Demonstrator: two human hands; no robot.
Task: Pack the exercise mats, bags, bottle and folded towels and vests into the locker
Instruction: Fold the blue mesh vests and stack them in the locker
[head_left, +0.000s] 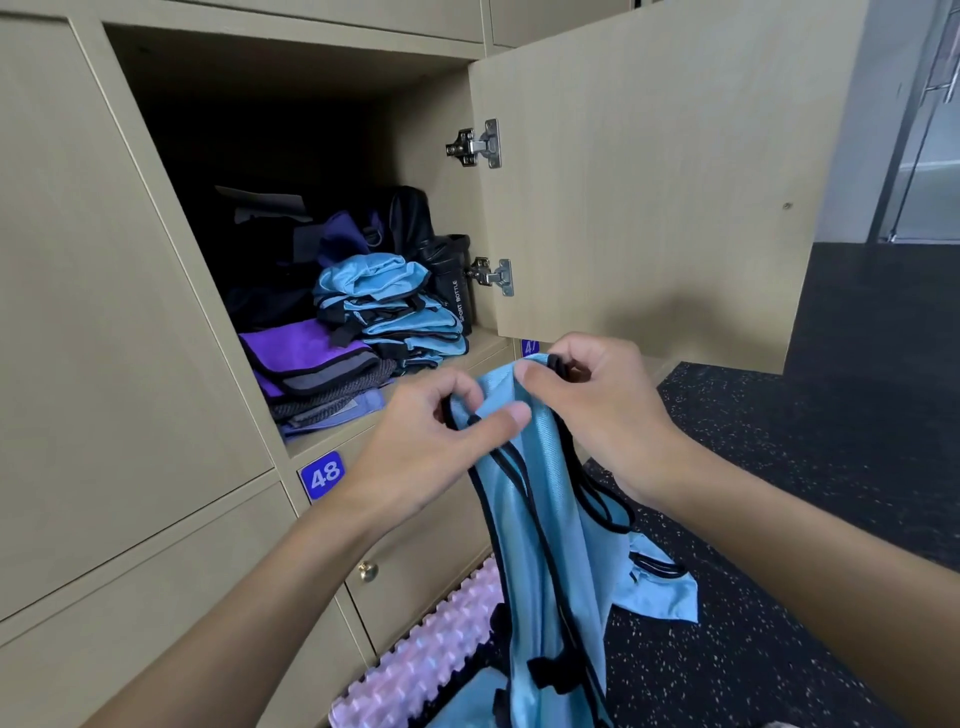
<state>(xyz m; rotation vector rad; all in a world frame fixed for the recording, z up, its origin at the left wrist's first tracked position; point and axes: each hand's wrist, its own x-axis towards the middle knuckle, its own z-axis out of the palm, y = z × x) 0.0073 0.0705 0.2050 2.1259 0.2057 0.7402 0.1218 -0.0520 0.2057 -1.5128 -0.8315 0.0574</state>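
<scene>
Currently the left hand (441, 431) and right hand (597, 410) each pinch the top trim of a blue vest (545, 509) hanging loose below them, so the slick fabric may slip mid-fold or, if shoved in carelessly, topple the folded vests (400, 317) in the locker (426, 130) just beyond the knuckles.

This is a gym changing area. A wall of pale wooden lockers (93, 312) carries a blue number plate (323, 475) reading 48, and the floor (831, 426) is black rubber flecked with white, the kind laid in fitness rooms. The open locker (426, 171) holds a black bottle (457, 291) printed SPORT BOTTLE, folded blue vests (400, 317) and purple towels (301, 353); a pink ridged mat (431, 649) lies below.
</scene>
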